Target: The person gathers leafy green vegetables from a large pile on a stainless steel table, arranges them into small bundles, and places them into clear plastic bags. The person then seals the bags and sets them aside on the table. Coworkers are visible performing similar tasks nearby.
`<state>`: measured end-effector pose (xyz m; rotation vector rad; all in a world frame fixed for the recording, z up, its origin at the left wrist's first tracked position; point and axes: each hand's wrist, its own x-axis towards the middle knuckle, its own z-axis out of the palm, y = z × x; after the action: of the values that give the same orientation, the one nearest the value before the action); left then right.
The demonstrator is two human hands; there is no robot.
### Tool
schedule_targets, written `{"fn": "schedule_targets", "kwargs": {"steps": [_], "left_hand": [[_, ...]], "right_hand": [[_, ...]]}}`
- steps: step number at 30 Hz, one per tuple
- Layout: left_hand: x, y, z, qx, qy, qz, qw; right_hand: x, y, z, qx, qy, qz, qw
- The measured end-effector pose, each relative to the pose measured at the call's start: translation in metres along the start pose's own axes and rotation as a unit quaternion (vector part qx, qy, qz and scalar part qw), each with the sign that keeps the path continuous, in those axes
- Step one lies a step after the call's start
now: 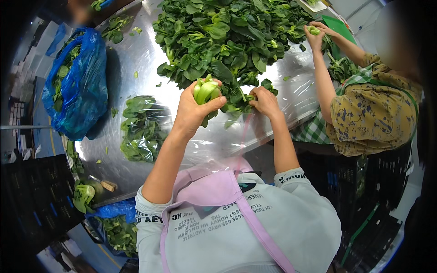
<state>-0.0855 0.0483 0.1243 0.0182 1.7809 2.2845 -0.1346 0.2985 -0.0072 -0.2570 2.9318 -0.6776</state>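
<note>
My left hand (197,107) is closed around several small heads of green leafy vegetable (207,90), pale stems upward, leaves hanging below. To its right, my right hand (267,101) has its fingers on leafy greens at the edge of the heap; the thumb and fingertips pinch a stem there. The large heap of greens (222,30) lies on the metal table just beyond both hands. Beneath and in front of my hands spreads a clear plastic bag (211,146) with a pink strip. A clear bag packed with greens (141,128) rests on the table left of my left forearm.
A blue plastic bag of greens (80,85) stands at the left on the metal table (126,68). A wooden-handled knife (106,185) lies near the lower left edge, by another green head (83,194). A co-worker's hands (315,36) hold greens at upper right, beside a green tray (336,29).
</note>
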Motion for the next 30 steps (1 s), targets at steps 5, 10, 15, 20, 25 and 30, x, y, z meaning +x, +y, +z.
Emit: {"fn": "schedule_targets", "kwargs": {"steps": [5, 10, 15, 20, 25, 30], "left_hand": [[-0.004, 0.004, 0.003, -0.015, 0.002, 0.027, 1.0], [-0.006, 0.01, 0.004, 0.018, 0.01, 0.064, 0.998], [-0.01, 0.01, 0.009, 0.117, -0.005, 0.146, 0.982], [-0.01, 0.006, 0.014, 0.139, 0.0, 0.139, 0.98], [-0.007, 0.004, 0.013, 0.045, -0.033, 0.087, 0.995], [-0.004, 0.009, 0.006, 0.093, 0.0, 0.049, 0.994]], "right_hand": [[0.002, -0.014, -0.039, 0.311, -0.015, -0.014, 0.95], [0.003, -0.052, -0.074, 0.313, 0.144, -0.07, 0.936], [-0.016, -0.1, -0.096, 0.336, 0.096, -0.186, 0.918], [-0.02, -0.131, -0.098, 0.466, 0.03, -0.168, 0.868], [-0.017, -0.136, -0.082, 0.572, 0.023, -0.185, 0.799], [-0.007, -0.11, -0.085, 0.544, 0.014, -0.172, 0.821]]}}
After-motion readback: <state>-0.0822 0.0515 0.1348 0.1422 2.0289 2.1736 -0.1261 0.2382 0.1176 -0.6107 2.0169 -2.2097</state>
